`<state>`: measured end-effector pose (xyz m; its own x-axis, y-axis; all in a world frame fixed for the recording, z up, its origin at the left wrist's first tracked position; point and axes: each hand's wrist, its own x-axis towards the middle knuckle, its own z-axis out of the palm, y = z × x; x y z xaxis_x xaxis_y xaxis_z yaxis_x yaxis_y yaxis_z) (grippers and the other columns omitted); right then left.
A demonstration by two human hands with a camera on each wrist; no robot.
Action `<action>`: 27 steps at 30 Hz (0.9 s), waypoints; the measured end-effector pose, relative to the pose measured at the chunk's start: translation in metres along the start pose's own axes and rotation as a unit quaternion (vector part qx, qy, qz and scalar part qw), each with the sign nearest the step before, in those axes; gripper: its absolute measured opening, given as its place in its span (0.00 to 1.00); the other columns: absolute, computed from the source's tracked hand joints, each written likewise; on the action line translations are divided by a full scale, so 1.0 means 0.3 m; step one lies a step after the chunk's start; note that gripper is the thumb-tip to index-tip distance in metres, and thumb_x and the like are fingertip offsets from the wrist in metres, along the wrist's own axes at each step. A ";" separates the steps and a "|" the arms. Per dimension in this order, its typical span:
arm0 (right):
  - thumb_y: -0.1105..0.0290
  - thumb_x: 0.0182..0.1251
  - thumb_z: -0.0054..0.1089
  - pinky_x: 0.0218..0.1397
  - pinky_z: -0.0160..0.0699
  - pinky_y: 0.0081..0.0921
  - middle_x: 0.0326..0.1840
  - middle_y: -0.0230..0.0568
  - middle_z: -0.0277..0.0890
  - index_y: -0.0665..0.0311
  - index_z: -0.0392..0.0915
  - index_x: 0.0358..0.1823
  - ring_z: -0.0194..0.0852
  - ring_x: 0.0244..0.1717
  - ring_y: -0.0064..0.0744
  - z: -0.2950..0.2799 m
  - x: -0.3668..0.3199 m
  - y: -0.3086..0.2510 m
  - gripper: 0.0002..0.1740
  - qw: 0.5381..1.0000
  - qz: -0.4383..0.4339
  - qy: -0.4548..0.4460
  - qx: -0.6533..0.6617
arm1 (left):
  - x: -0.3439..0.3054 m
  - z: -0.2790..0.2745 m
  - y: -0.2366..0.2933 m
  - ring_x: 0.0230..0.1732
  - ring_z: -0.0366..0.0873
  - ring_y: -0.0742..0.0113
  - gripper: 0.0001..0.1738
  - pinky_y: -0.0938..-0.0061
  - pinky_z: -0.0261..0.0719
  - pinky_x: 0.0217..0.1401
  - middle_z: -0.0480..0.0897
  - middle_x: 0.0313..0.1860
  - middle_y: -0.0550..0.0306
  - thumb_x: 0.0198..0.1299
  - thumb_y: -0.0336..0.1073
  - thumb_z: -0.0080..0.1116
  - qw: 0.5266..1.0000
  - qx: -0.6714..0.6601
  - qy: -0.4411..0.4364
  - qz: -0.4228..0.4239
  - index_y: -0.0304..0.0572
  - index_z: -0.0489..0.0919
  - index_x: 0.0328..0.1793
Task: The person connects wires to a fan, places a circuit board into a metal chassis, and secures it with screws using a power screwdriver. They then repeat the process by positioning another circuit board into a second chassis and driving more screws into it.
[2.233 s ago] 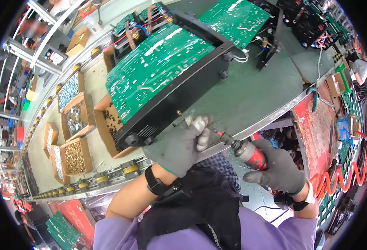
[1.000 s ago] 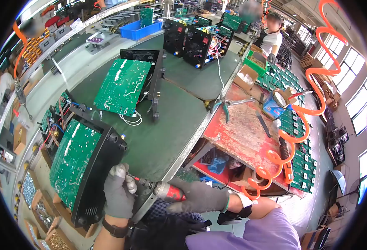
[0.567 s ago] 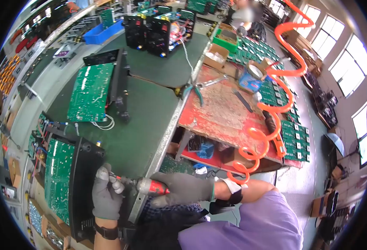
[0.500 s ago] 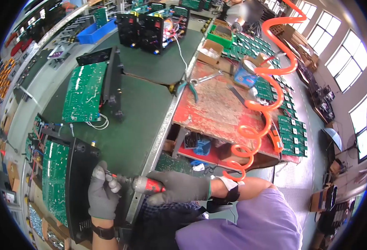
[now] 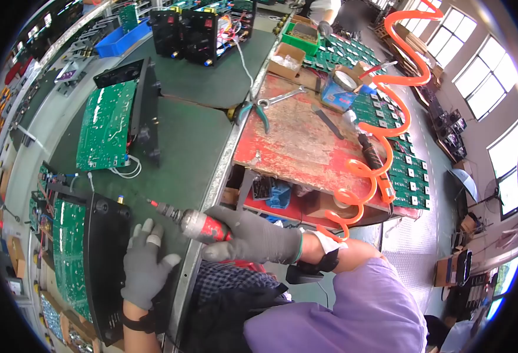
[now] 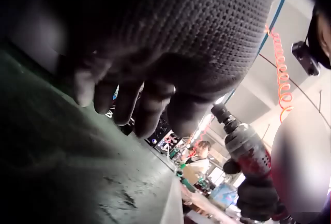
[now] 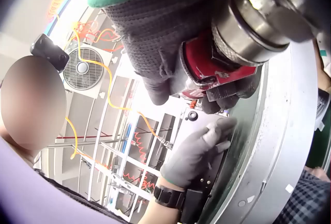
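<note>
My right hand (image 5: 259,235), in a grey glove, grips a red and silver power screwdriver (image 5: 197,225) over the bench's metal edge. The bit's red-collared tip points left, toward a black panel (image 5: 107,253). That panel fronts a unit bearing a green circuit board (image 5: 69,253). My gloved left hand (image 5: 144,267) lies beside the panel with fingers spread, below the bit and apart from it. In the left wrist view, its fingers (image 6: 150,110) hang over the green bench surface. The right wrist view shows the screwdriver's metal nose (image 7: 240,30) up close.
A second unit's circuit board (image 5: 106,123) stands farther back, with black units (image 5: 200,35) beyond. Pliers (image 5: 250,112), a wrench (image 5: 282,96) and a blue tin (image 5: 338,94) are on a worn red table (image 5: 294,141). A coiled orange hose (image 5: 397,112) hangs right.
The head view has swung right. My left fingers, earlier pinched at the screwdriver's tip, have let go and spread out lower down. The right hand still holds the screwdriver.
</note>
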<state>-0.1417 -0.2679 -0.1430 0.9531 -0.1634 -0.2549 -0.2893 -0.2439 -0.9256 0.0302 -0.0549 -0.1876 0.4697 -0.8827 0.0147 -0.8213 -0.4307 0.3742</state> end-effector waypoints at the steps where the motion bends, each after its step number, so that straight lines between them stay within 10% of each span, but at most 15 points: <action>1: 0.40 0.61 0.63 0.49 0.76 0.38 0.42 0.56 0.80 0.69 0.66 0.65 0.81 0.44 0.49 0.008 0.019 -0.003 0.44 1.000 -0.009 0.001 -0.017 | -0.013 -0.001 0.012 0.70 0.67 0.34 0.39 0.54 0.71 0.68 0.70 0.71 0.39 0.53 0.48 0.68 0.998 0.058 -0.015 -0.004 0.43 0.70 0.70; 7: 0.48 0.60 0.70 0.53 0.76 0.27 0.48 0.41 0.77 0.68 0.65 0.67 0.76 0.48 0.26 0.011 0.056 -0.054 0.42 0.981 0.000 -0.016 0.192 | -0.041 -0.018 -0.002 0.73 0.66 0.42 0.38 0.54 0.62 0.75 0.70 0.72 0.45 0.52 0.50 0.68 0.999 0.039 -0.013 -0.022 0.45 0.73 0.69; 21: 0.37 0.47 0.76 0.48 0.69 0.23 0.45 0.33 0.70 0.69 0.68 0.61 0.66 0.44 0.22 -0.185 0.346 -0.011 0.50 0.974 0.047 -0.012 0.221 | 0.069 -0.150 -0.002 0.55 0.82 0.46 0.31 0.61 0.82 0.51 0.82 0.57 0.46 0.52 0.47 0.70 0.978 0.047 -0.076 -0.188 0.43 0.78 0.61; 24: 0.36 0.46 0.76 0.48 0.70 0.24 0.44 0.33 0.70 0.69 0.69 0.59 0.66 0.44 0.23 -0.241 0.434 0.015 0.50 0.975 0.050 -0.030 0.216 | 0.180 -0.073 -0.063 0.44 0.82 0.48 0.33 0.64 0.81 0.44 0.80 0.51 0.40 0.61 0.46 0.64 0.939 -0.192 0.176 -0.224 0.34 0.68 0.67; 27: 0.36 0.46 0.75 0.48 0.69 0.24 0.43 0.33 0.71 0.69 0.70 0.59 0.67 0.44 0.23 -0.294 0.497 0.039 0.50 0.976 0.052 -0.046 0.207 | 0.299 -0.036 -0.187 0.49 0.81 0.54 0.27 0.62 0.79 0.50 0.78 0.57 0.45 0.67 0.45 0.59 0.905 -0.238 0.197 -0.294 0.38 0.69 0.65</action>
<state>-0.0107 -0.3796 -0.1672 0.9296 -0.0756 -0.3606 -0.3430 0.1797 -0.9220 0.1218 -0.1078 -0.1972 0.9359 -0.3516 -0.0229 -0.2035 -0.5924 0.7795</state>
